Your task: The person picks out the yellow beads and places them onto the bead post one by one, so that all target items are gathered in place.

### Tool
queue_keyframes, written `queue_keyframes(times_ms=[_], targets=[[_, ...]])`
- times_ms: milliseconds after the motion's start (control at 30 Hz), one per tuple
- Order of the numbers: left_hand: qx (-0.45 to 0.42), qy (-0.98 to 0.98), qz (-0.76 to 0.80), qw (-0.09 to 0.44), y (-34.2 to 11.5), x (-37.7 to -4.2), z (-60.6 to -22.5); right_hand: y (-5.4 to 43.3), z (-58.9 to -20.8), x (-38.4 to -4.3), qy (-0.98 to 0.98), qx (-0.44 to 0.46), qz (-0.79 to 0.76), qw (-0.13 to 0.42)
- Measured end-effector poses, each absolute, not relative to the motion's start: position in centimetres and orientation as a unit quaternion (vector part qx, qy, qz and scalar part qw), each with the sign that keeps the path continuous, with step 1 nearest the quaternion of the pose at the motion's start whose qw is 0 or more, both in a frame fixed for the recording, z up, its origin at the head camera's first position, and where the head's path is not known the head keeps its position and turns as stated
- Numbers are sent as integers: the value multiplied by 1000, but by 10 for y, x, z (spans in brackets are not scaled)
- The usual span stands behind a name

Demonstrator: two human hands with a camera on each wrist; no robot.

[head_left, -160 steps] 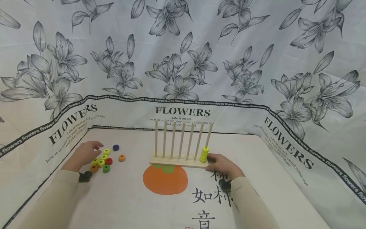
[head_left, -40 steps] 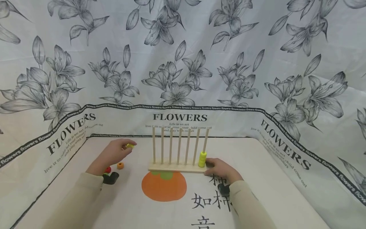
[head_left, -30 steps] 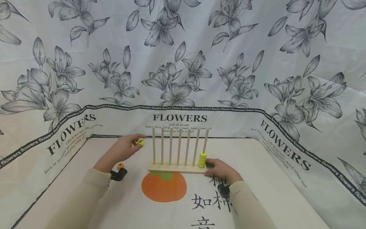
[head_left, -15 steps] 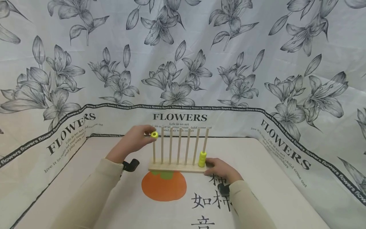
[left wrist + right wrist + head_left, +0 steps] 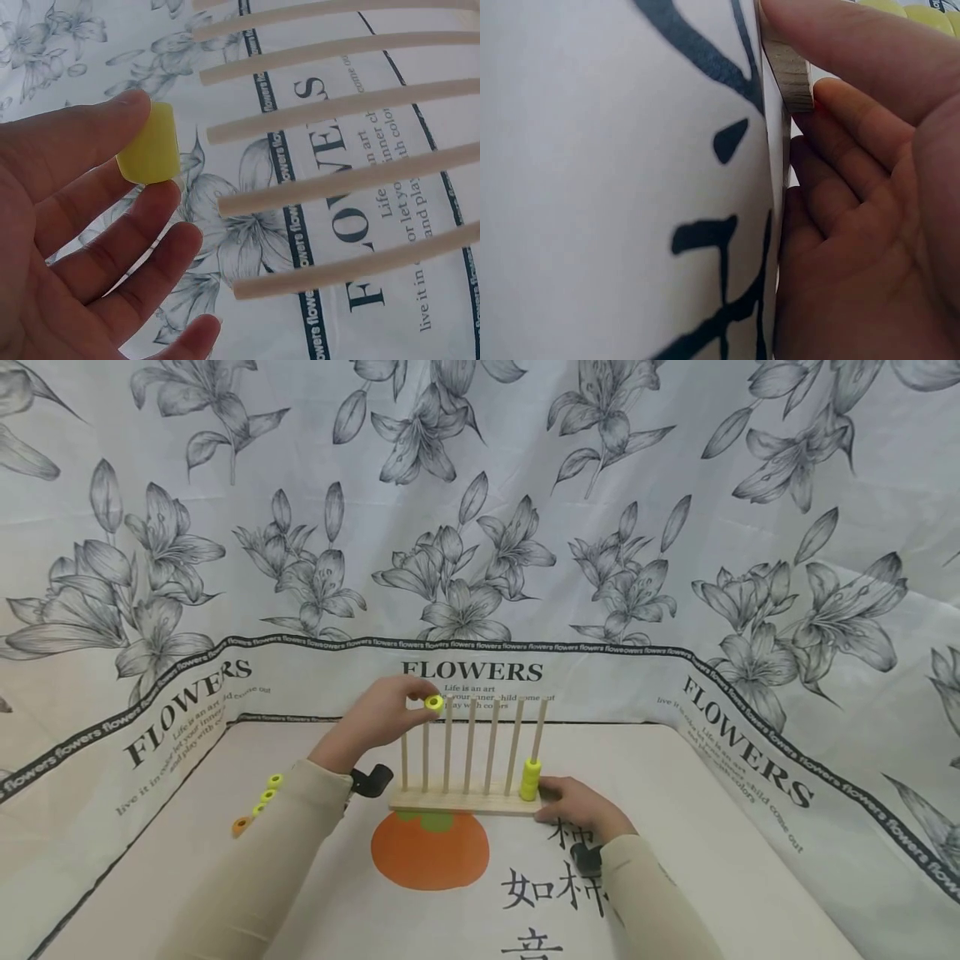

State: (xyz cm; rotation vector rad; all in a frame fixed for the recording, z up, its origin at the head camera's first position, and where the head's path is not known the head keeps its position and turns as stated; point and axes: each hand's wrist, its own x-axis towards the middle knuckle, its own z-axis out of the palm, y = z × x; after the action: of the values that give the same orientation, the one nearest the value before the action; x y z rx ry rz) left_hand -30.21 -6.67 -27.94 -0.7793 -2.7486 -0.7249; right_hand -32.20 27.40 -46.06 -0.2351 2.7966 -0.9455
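My left hand (image 5: 378, 718) pinches a yellow bead (image 5: 154, 146) between thumb and index finger, the other fingers spread loosely. In the head view the bead is up by the tops of the left-hand pegs, overlapping the second and third; in the left wrist view it is apart from the peg ends (image 5: 225, 206). A wooden peg rack (image 5: 465, 807) stands upright, with a stack of yellow beads (image 5: 530, 780) on its rightmost peg. My right hand (image 5: 581, 803) grips the right end of the rack's base (image 5: 791, 79), thumb on one side and fingers on the other.
Several loose yellow beads (image 5: 268, 796) and an orange bead (image 5: 240, 826) lie on the table at the left, partly behind my left sleeve (image 5: 277, 852). A flowered cloth (image 5: 600, 560) hangs behind the table. The printed tablecloth (image 5: 430, 852) lies flat before the rack.
My left hand has taken a yellow bead from the loose beads and carried it right and upward to the peg tops. My right hand has stayed at the rack's end.
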Motion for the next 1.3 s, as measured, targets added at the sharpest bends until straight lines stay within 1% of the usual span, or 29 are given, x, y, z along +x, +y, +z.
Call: queue_keyframes(times_ms=[167,500,833,1300], targets=[[-270,-927,-243,95,-55,-306,-274,272,-460,-320,940,-74,-320,94],[-270,-919,-277,69,-28,-312,-264,274,-462,-323,940,-72,-320,94],[-290,-914,-271,81,-2,-317,-259,273,-462,-323,941,-75,-316,94],[-311,-907,-279,57,30,-324,-259,272,-459,-322,941,-77,-315,97]])
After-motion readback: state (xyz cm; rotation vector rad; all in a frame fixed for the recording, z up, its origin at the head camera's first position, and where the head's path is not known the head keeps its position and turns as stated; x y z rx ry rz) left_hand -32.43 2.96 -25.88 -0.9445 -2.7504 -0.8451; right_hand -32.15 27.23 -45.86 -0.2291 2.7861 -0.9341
